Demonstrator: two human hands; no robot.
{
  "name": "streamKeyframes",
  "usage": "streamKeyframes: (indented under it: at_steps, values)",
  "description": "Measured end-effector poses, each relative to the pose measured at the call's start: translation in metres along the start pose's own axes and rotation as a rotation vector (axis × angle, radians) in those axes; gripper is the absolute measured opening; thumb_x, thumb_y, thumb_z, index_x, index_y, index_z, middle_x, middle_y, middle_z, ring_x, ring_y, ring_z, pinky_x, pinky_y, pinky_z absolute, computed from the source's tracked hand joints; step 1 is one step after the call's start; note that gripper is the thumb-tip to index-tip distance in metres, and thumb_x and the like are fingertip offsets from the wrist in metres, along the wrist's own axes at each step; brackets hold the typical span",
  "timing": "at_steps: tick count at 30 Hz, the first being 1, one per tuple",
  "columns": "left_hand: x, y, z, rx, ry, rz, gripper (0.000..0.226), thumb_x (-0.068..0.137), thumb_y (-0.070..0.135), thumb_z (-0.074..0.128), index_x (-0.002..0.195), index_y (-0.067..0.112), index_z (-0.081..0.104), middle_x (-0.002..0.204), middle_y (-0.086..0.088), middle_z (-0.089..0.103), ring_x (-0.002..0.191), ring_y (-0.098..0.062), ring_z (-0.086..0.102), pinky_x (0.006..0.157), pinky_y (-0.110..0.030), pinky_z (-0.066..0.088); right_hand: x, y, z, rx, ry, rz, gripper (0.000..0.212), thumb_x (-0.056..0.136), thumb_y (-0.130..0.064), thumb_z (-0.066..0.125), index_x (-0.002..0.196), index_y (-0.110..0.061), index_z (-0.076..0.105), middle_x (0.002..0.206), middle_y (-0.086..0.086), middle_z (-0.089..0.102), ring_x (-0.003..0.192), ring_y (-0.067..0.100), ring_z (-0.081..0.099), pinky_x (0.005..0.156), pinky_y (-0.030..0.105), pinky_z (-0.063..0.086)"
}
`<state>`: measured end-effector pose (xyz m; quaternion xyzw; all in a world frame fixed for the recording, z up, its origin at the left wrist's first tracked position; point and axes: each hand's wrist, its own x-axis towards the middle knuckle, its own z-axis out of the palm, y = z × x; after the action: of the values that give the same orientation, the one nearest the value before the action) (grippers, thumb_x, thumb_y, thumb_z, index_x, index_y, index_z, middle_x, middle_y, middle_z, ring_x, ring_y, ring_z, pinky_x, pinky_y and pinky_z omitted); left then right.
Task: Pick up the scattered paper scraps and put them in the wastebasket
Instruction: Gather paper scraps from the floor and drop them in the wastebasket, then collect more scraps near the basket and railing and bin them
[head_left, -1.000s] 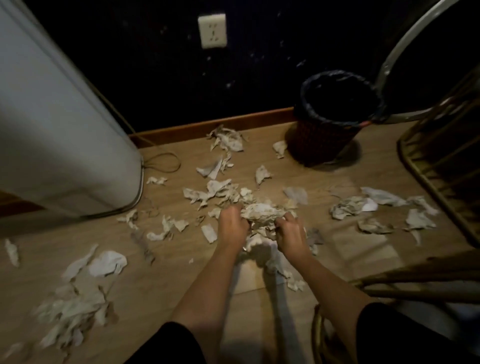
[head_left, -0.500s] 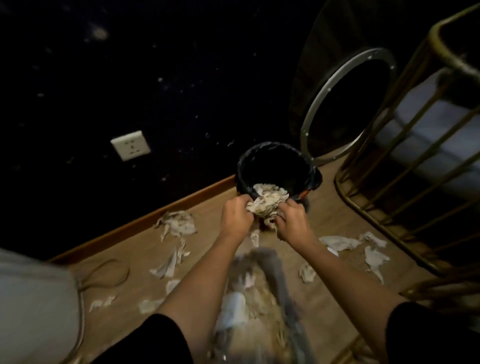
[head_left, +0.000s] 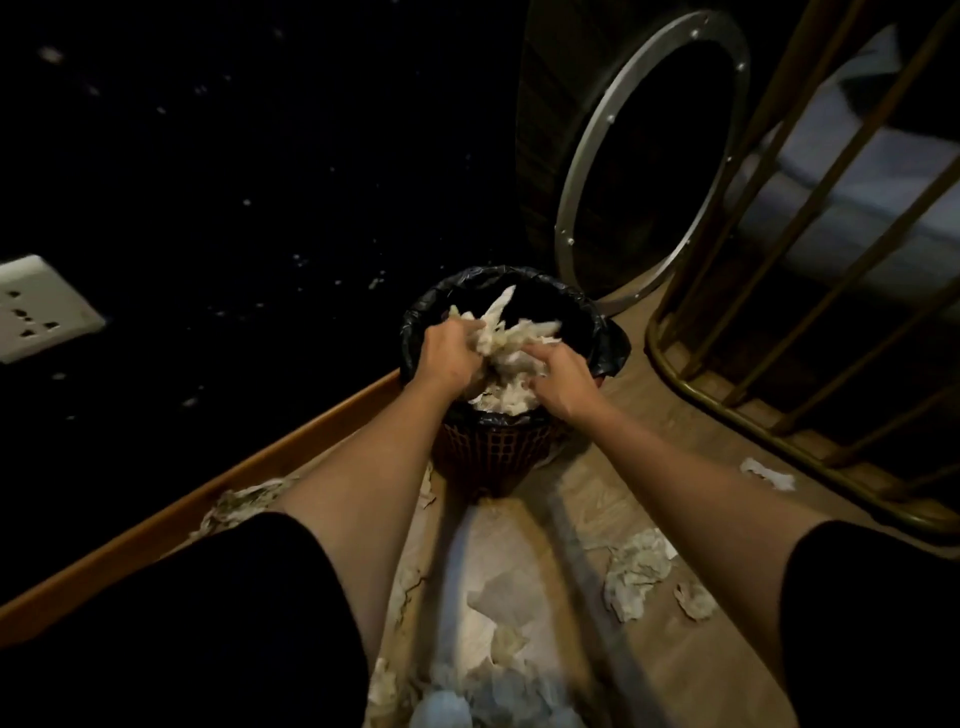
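Observation:
A dark wicker wastebasket (head_left: 491, 449) lined with a black bag stands on the wooden floor by the dark wall. Both my hands are over its mouth, pressing a crumpled bunch of paper scraps (head_left: 511, 345) between them. My left hand (head_left: 449, 353) grips the bunch from the left, my right hand (head_left: 558, 376) from the right. The bunch sits at or just inside the rim, with points of paper sticking up. Loose scraps (head_left: 636, 569) lie on the floor near me, and one scrap (head_left: 769, 473) lies by the railing.
A brass-coloured railing (head_left: 779, 312) curves along the right. A metal ring on a dark round object (head_left: 649, 171) stands behind the basket. A wooden skirting board (head_left: 208, 493) runs along the left wall, which carries a white socket (head_left: 36, 306). More scraps (head_left: 234, 504) lie by the skirting.
My hands lifted the bunch of scraps from the floor, carried it forward, and now hold it over the wastebasket mouth. The view has moved closer to the basket.

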<state>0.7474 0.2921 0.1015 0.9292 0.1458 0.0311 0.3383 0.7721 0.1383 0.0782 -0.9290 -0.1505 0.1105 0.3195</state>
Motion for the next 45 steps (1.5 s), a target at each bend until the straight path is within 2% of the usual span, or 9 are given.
streamKeyframes:
  at_steps: [3,7,11,24,29,35,39,42,45]
  values:
    - [-0.005,-0.009,0.006,0.029,-0.076,0.011,0.048,0.087,-0.004,0.053,0.131,0.014,0.052,0.135,-0.017,0.054,0.113,-0.033,0.058,0.088,-0.036,0.050,-0.001,0.010,0.003,0.074,-0.005,0.083,0.039,0.086,0.008,0.050,0.121,-0.006,0.060,0.138,0.015,0.048,0.130,0.031,0.043,0.105,0.033,0.037]
    - [-0.029,-0.001,0.000,-0.019,-0.054,-0.061,0.051,0.083,-0.010,0.048,0.126,0.014,0.057,0.124,-0.014,0.062,0.089,-0.027,0.064,0.073,-0.035,0.051,-0.026,0.005,-0.004,0.187,0.078,0.218,0.036,0.082,0.009,0.051,0.107,-0.011,0.068,0.117,0.016,0.065,0.108,0.030,0.059,0.095,0.040,0.050]
    - [-0.087,0.016,-0.002,-0.032,-0.065,-0.076,0.042,0.079,-0.008,0.049,0.110,0.012,0.068,0.115,-0.011,0.069,0.111,-0.025,0.061,0.098,-0.033,0.047,-0.093,-0.012,-0.020,0.214,0.060,0.252,0.029,0.084,0.003,0.053,0.109,-0.006,0.065,0.116,0.020,0.062,0.108,0.033,0.057,0.094,0.036,0.046]
    - [-0.322,-0.071,0.093,0.199,-0.549,-0.134,0.053,0.081,0.005,0.055,0.132,0.019,0.049,0.135,-0.013,0.053,0.125,-0.030,0.048,0.104,-0.035,0.042,-0.302,0.078,0.080,0.012,-0.256,0.206,0.045,0.084,-0.014,0.058,0.129,-0.019,0.050,0.131,0.010,0.054,0.124,0.030,0.044,0.104,0.040,0.039]
    - [-0.345,-0.124,0.170,0.425,-0.725,-0.025,0.074,0.079,0.008,0.059,0.143,0.028,0.027,0.151,-0.017,0.025,0.132,-0.043,0.030,0.105,-0.050,0.039,-0.335,0.135,0.140,-0.133,-0.282,0.242,0.052,0.086,-0.016,0.059,0.134,-0.030,0.042,0.138,0.007,0.042,0.122,0.031,0.036,0.097,0.040,0.042]
    - [-0.336,-0.184,0.279,0.335,-0.562,-0.080,0.087,0.085,-0.004,0.049,0.138,0.053,0.011,0.159,-0.001,-0.013,0.144,-0.042,-0.004,0.105,-0.059,0.036,-0.346,0.202,0.231,-0.174,-0.315,0.325,0.068,0.089,-0.014,0.057,0.140,-0.045,0.025,0.159,0.005,0.000,0.142,0.038,0.008,0.106,0.048,0.036]
    - [-0.335,-0.192,0.302,0.397,-0.484,0.013,0.058,0.089,0.005,0.043,0.139,0.033,0.035,0.154,-0.010,0.020,0.140,-0.040,0.017,0.102,-0.047,0.040,-0.363,0.231,0.280,-0.153,-0.089,0.132,0.051,0.089,-0.004,0.050,0.133,-0.030,0.048,0.147,0.011,0.037,0.132,0.032,0.034,0.103,0.040,0.041]
    - [-0.337,-0.194,0.297,0.432,-0.345,0.223,0.048,0.077,0.001,0.053,0.122,0.017,0.056,0.124,-0.012,0.054,0.119,-0.035,0.041,0.088,-0.040,0.048,-0.368,0.247,0.299,-0.062,0.066,0.078,0.040,0.083,0.003,0.055,0.117,-0.017,0.064,0.122,0.016,0.060,0.115,0.033,0.052,0.098,0.033,0.042]
    - [-0.329,-0.198,0.292,0.346,-0.312,0.306,0.038,0.065,0.000,0.056,0.098,0.013,0.070,0.097,-0.014,0.065,0.098,-0.034,0.054,0.075,-0.035,0.048,-0.352,0.252,0.299,-0.013,0.129,-0.007,0.031,0.080,0.004,0.058,0.104,-0.012,0.069,0.109,0.015,0.064,0.105,0.032,0.056,0.092,0.028,0.039]
